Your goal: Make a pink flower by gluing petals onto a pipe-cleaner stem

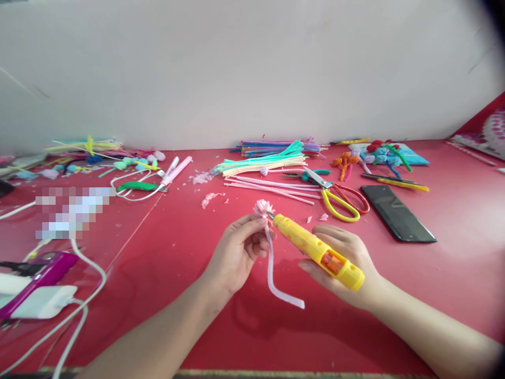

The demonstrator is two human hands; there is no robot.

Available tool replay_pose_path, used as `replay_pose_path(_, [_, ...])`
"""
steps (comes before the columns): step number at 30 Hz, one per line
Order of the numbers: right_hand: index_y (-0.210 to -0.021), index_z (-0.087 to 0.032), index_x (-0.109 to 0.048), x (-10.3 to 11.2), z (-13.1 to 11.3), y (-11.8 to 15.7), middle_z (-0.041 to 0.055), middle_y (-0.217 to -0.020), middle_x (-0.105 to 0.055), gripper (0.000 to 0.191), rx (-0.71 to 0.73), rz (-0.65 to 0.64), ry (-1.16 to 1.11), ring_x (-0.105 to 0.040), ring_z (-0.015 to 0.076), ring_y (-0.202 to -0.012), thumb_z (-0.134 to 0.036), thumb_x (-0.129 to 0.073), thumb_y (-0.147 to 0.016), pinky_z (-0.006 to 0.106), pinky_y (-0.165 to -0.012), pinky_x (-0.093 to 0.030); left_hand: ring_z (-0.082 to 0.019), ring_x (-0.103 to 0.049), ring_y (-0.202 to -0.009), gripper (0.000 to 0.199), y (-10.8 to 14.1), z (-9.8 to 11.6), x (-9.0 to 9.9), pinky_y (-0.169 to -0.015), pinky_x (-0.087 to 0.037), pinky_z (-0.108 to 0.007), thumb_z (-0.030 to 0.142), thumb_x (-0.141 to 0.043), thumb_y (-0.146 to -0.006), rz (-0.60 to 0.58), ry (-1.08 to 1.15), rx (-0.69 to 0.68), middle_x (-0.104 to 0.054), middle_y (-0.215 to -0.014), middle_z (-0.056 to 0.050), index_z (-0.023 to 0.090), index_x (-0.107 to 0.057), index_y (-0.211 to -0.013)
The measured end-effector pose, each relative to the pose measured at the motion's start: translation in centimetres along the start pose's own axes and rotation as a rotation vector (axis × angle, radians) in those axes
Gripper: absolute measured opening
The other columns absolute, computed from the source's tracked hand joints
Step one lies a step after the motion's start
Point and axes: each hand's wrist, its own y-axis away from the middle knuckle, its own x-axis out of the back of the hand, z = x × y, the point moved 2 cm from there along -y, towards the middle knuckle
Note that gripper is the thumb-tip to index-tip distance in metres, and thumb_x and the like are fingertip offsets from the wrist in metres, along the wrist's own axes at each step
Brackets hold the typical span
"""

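My left hand [239,250] pinches a small pink fluffy flower [263,207] just under its head, between thumb and fingertips. A pale pink pipe-cleaner stem [270,268] hangs below, curving to the right at its lower end. In my right hand [349,258] is a yellow glue gun [302,239], its metal tip pointing up and left at the base of the flower. The tip seems to touch the petals, though I cannot tell for certain. An orange part shows through a slot near the back of the glue gun. Some fingers of my right hand are hidden behind it.
Yellow-and-red-handled scissors [340,210], a black phone [398,213] and loose pink pipe cleaners [272,190] lie beyond my hands. Bundled pipe cleaners [264,159] rest near the wall. A pink curling iron [177,171], white cables [92,266] and a purple power strip [55,268] are leftward.
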Motion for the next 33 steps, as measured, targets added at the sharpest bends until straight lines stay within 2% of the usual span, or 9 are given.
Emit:
replay_pose_path(7, [-0.063, -0.019, -0.044, 0.1, -0.2, -0.2, -0.0029, -0.058, -0.039, 0.026, 0.010, -0.003, 0.009, -0.035, 0.0100, -0.051, -0.028, -0.057, -0.083, 0.025, -0.049, -0.029, -0.003, -0.054, -0.041, 0.006, 0.0, 0.0, 0.1, -0.040, -0.045, -0.008, 0.012, -0.066, -0.075, 0.000, 0.009, -0.009, -0.066, -0.055, 0.002, 0.014, -0.067, -0.069])
replay_pose_path(13, [-0.063, -0.019, -0.042, 0.0, -0.3, -0.2, -0.0035, -0.058, -0.038, 0.031, -0.022, -0.007, 0.005, -0.035, 0.0094, -0.051, -0.036, -0.058, -0.085, 0.024, -0.049, -0.029, -0.004, -0.054, -0.042, 0.006, 0.1, 0.2, 0.0, -0.040, -0.044, -0.010, 0.014, -0.067, -0.074, 0.008, -0.080, -0.054, -0.065, -0.054, 0.002, 0.014, -0.066, -0.068])
replay_pose_path(18, [-0.063, -0.019, -0.043, 0.0, -0.3, -0.2, -0.0040, -0.058, -0.038, 0.032, -0.092, -0.042, 0.002, -0.037, 0.0094, -0.051, -0.037, -0.058, -0.085, 0.024, -0.050, -0.029, -0.005, -0.052, -0.043, 0.010, -0.1, 0.7, 0.3, -0.041, -0.043, -0.012, 0.016, -0.064, -0.076, 0.051, -0.182, -0.125, -0.061, -0.052, 0.002, 0.014, -0.063, -0.066])
replay_pose_path(23, [-0.071, -0.019, -0.048, -0.1, 0.4, -0.3, 0.0001, -0.070, -0.048, 0.022, -0.225, -0.028, -0.064, -0.047, 0.0118, -0.059, -0.034, -0.057, -0.085, 0.025, -0.055, -0.036, -0.003, -0.049, -0.042, 0.010, -0.6, 1.0, 1.1, -0.040, -0.040, -0.011, 0.016, -0.062, -0.078, 0.104, -0.154, -0.180, -0.064, -0.058, 0.001, 0.014, -0.062, -0.068])
replay_pose_path(26, [-0.076, -0.018, -0.049, -1.3, 1.1, -0.2, 0.0003, -0.076, -0.049, 0.013, -0.342, -0.172, -0.043, -0.049, 0.0122, -0.062, -0.021, -0.062, -0.077, 0.025, -0.056, -0.038, -0.002, -0.046, -0.040, 0.009, -0.7, 1.0, 1.2, -0.036, -0.035, -0.011, 0.018, -0.060, -0.079, 0.105, -0.150, -0.192, -0.063, -0.058, 0.002, 0.014, -0.062, -0.071])
replay_pose_path(29, [-0.093, -0.017, -0.053, -2.7, 1.2, 0.2, 0.0027, -0.092, -0.052, 0.031, -0.385, -0.348, -0.053, -0.053, 0.0126, -0.070, -0.008, -0.064, -0.066, 0.025, -0.062, -0.043, -0.002, -0.045, -0.038, 0.011, -0.6, 0.8, 0.9, -0.034, -0.033, -0.011, 0.018, -0.059, -0.080, 0.071, -0.168, -0.174, -0.062, -0.057, 0.002, 0.013, -0.061, -0.071])
replay_pose_path(31, [-0.102, -0.017, -0.055, -3.0, 1.2, 0.3, 0.0042, -0.099, -0.053, 0.036, -0.370, -0.416, -0.076, -0.055, 0.0131, -0.075, -0.011, -0.065, -0.067, 0.025, -0.067, -0.045, -0.003, -0.044, -0.037, 0.012, -0.5, 0.7, 0.7, -0.034, -0.033, -0.012, 0.019, -0.058, -0.081, 0.049, -0.186, -0.145, -0.062, -0.057, 0.001, 0.013, -0.061, -0.070])
replay_pose_path(33, [-0.102, -0.018, -0.057, -2.7, 1.4, 0.1, 0.0044, -0.100, -0.055, 0.028, -0.310, -0.429, -0.085, -0.057, 0.0145, -0.082, -0.018, -0.064, -0.075, 0.026, -0.073, -0.046, -0.003, -0.044, -0.037, 0.012, -0.3, 0.4, 0.5, -0.034, -0.033, -0.012, 0.020, -0.057, -0.081, 0.033, -0.203, -0.115, -0.062, -0.057, 0.001, 0.013, -0.061, -0.071])
